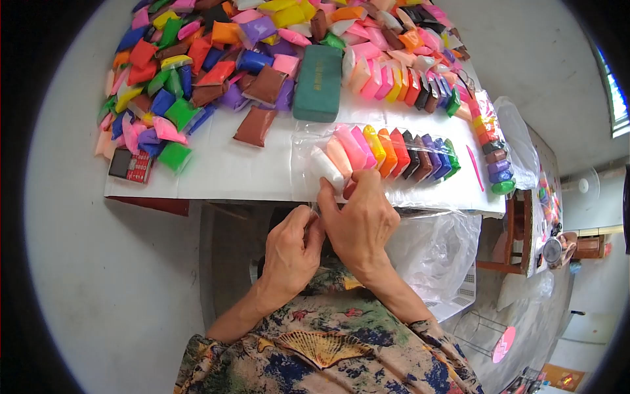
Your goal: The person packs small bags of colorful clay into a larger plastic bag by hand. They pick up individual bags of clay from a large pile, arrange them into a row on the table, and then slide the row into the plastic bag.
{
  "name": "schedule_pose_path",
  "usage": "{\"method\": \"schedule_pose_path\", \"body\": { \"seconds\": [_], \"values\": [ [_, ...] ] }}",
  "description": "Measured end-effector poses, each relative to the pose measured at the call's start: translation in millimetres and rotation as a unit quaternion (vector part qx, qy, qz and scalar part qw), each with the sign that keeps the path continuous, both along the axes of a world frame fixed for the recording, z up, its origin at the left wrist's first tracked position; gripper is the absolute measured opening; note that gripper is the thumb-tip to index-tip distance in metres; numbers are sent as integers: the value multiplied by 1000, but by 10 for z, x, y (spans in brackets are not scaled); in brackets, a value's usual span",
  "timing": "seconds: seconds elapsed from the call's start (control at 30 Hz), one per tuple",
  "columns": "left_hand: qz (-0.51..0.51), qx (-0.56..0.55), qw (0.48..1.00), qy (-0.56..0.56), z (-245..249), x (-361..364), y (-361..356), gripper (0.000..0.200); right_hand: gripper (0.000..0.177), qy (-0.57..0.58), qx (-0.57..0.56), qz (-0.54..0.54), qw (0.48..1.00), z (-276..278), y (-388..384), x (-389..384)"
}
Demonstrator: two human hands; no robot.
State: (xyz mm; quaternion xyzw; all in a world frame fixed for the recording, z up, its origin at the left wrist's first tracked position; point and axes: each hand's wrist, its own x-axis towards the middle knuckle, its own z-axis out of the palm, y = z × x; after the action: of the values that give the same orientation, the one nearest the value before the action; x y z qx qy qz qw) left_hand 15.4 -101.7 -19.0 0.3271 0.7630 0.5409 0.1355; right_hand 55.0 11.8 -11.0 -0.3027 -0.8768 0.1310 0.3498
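A clear plastic bag (306, 139) lies flat near the table's front edge. Inside it, soft-looking packets stand in a row, from a white packet (325, 168) through pinks, a yellow packet (373, 146) and darker colours to a green packet (451, 159). My right hand (362, 220) is closed at the bag's near left end, its fingertips against the white packet and the bag film. Just left of it and lower, my left hand (291, 246) is closed with thumb and fingers pinched together. Whatever sits in that pinch is hidden.
Loose coloured packets (180, 113) are heaped across the back and left. A green box (317, 84) stands behind the bag, with another row of packets (394, 82) beside it. At right lie a pink stick (474, 169) and a filled bag (493, 141). Clear plastic (436, 249) hangs below the edge.
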Motion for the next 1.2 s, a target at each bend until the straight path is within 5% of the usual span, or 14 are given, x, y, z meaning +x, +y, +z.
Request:
{"method": "schedule_pose_path", "body": {
  "seconds": [0.77, 0.97, 1.2],
  "values": [
    [-13, -11, 998, -54, -49, -75, -11, 5, 31, -131, 40, -19, 990, 24, -13, -321],
    [-8, 35, 993, -113, -96, -83, -5, 7, 27, -97, 41, 53, 993, 104, -68, -76],
    [3, -31, 993, -112, -164, -104, -61, 12, 13, -70, -11, 101, 992, 135, 88, 200]
  ]
}}
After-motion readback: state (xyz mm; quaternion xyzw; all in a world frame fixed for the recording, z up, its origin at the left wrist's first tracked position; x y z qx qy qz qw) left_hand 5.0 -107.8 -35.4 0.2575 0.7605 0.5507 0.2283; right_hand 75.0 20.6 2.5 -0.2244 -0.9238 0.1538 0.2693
